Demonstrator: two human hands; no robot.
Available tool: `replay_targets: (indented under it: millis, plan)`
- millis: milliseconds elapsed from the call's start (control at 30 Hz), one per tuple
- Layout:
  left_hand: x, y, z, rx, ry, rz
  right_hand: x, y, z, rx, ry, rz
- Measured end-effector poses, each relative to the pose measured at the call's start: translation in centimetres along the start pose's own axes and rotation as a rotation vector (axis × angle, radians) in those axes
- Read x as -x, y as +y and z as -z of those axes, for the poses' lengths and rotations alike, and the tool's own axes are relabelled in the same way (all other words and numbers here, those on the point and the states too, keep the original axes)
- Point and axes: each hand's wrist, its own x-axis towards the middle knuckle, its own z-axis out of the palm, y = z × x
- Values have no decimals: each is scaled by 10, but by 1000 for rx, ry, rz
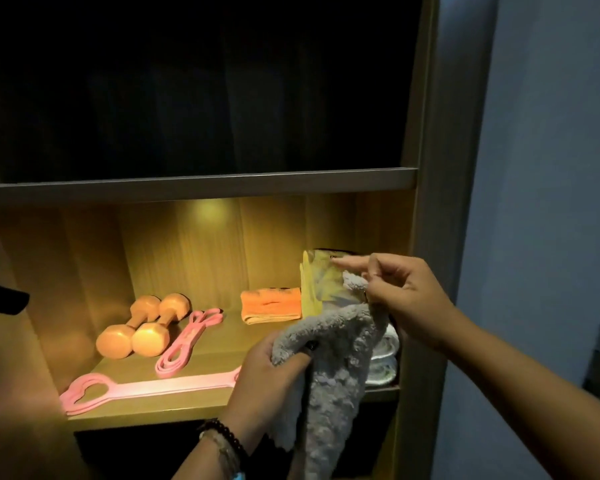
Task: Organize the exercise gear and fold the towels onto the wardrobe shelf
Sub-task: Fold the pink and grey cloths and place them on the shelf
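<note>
A fluffy grey towel (340, 344) hangs in front of the lit wardrobe shelf (174, 400). My left hand (267, 372) grips its lower left fold, and my right hand (402, 289) pinches its top corner with the index finger stretched out. On the shelf lie two orange dumbbells (142, 327), a coiled pink resistance band (187, 337), a long flat pink band (136, 389) along the front edge, and a folded orange towel (271, 304). A yellow cloth (314, 289) stands upright behind the grey towel. White folded towels (385, 358) sit at the shelf's right end, partly hidden.
A dark upper compartment (194, 84) lies above the horizontal divider (201, 187). The wardrobe's right side panel (440, 168) stands close to my right hand. A grey wall (548, 168) is to the right. A dark object (0, 301) juts in at the left.
</note>
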Motion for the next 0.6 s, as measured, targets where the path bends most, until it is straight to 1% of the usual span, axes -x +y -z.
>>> replay_targets:
  millis: [33,67,133,200,300,367,400,433,533,600]
  plan:
    - [0,5,1,0,-11,-4,0,4,4,-85,-57,-73]
    - [-1,11,1,-4,-21,-13,-1,8,7,-116,-72,-139]
    - [-4,23,2,-75,-4,-68,-2,17,10,-156,-56,-253]
    - [-9,35,8,-152,29,-129,-3,25,11,-319,-6,-369]
    - [-17,50,21,-169,43,-140,-4,23,12,-635,0,-442]
    - [-18,57,24,-139,25,-123,-4,18,11,-731,-77,-442]
    - [-19,59,24,-137,5,-117,-4,17,9,-746,-129,-439]
    - [-19,61,24,-144,-19,-117,-4,16,8,-708,-177,-427]
    - [-19,63,24,-124,-110,-112,-4,13,4,-383,-299,-377]
    - [-21,63,30,-126,-126,-104,-4,16,5,-291,-362,-392]
